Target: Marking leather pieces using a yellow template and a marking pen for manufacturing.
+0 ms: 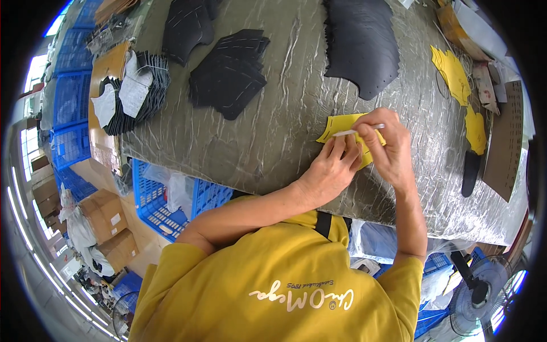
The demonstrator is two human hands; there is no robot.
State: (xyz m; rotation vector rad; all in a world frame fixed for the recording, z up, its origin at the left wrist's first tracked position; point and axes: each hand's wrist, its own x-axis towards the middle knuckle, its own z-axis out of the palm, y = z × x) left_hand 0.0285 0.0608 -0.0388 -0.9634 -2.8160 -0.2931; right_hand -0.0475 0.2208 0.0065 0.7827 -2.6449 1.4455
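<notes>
A yellow template (340, 123) with slits in it lies on the table near its front edge. On top of it rests my left hand (336, 166), fingers bent and fingertips holding it down. My right hand (392, 149) is closed around a slim white pen (378, 126), slanted over the template with its tip close to the left fingertips. Part of the template is hidden under both hands. Just beyond is a long stack of black cut pieces (363, 48), some with small holes along the edge.
More black pieces (228, 77) with pale marked lines lie at the far left, beside a bundle of grey-and-white pieces (137, 85) on a board. Yellow templates (456, 74) and a brown cardboard sheet (504, 142) lie at the right. Blue crates (165, 199) stand below the table edge.
</notes>
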